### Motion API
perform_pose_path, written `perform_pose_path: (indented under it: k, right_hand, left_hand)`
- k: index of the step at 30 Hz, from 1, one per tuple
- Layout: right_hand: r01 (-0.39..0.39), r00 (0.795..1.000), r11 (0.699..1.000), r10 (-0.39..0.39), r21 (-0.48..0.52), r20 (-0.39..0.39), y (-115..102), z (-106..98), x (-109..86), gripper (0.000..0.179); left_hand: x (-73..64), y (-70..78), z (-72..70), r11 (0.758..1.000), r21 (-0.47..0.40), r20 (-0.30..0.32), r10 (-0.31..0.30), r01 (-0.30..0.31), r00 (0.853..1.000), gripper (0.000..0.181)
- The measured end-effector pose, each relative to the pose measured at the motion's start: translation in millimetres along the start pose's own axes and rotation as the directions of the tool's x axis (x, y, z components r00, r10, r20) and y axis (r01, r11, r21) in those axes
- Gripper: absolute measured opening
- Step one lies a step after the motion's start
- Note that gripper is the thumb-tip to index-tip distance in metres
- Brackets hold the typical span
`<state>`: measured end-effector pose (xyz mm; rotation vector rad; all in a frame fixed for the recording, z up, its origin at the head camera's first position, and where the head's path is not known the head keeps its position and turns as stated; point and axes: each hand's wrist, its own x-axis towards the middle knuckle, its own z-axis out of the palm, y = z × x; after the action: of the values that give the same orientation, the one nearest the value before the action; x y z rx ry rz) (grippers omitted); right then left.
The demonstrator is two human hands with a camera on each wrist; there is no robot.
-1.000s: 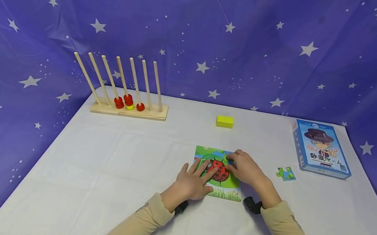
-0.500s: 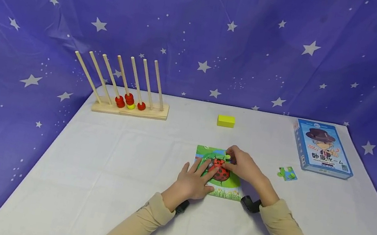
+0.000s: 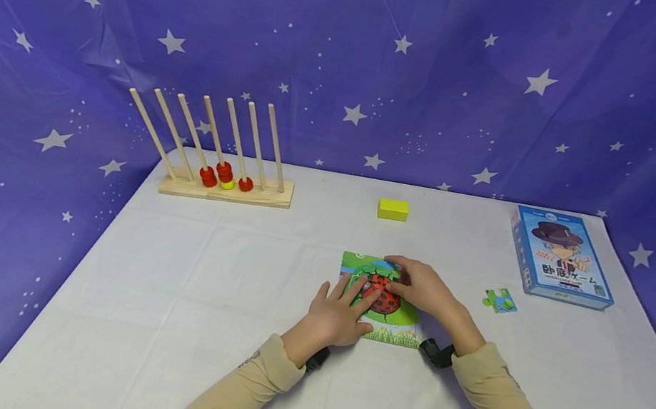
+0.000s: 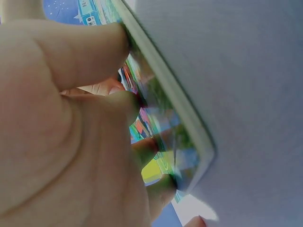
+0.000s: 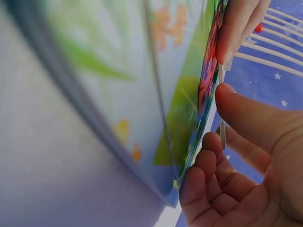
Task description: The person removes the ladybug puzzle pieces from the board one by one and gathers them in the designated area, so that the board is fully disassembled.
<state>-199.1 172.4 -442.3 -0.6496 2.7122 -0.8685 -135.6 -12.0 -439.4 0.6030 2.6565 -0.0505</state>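
Note:
A square ladybug jigsaw puzzle (image 3: pixel 394 335) lies on the white table, its picture facing up. My left hand (image 3: pixel 337 318) rests on its left part with fingers spread and straight. At the puzzle's upper right is my right hand (image 3: pixel 426 290), with thumb and fingers curled in over the picture. In the right wrist view, a thin puzzle piece (image 5: pixel 223 135) shows edge-on between the right thumb and fingers, just above the board; its picture side is hidden. To the right of that hand, a loose blue-green puzzle piece (image 3: pixel 501 301) lies on the table.
A wooden counting rack (image 3: pixel 225 194) with upright pegs and red and yellow beads stands at the back left. Behind the puzzle sits a yellow block (image 3: pixel 393 209). A blue game box (image 3: pixel 564 262) lies at the back right. Starry purple cloth hangs behind.
My right hand has shifted slightly left over the puzzle's upper right, its fingers reaching further along the top edge. The left hand stays in place.

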Motion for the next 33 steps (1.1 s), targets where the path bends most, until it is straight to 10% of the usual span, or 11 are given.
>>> perform_pose_path:
  k: [19, 33]
  right_hand:
    - [-0.149, 0.976, 0.987, 0.157, 0.065, -0.148, 55.7, -39.1, -52.5, 0.051]
    - [-0.205, 0.972, 0.979, 0.204, 0.005, -0.114, 82.4, -51.6, -78.8, 0.053]
  left_hand:
    - [0.4, 0.6, 1.3, 0.999, -0.039, -0.024, 0.000, -0.001, 1.000, 0.059]
    - [-0.5, 0.7, -0.1, 0.999, -0.045, -0.023, 0.002, -0.003, 1.000, 0.059]
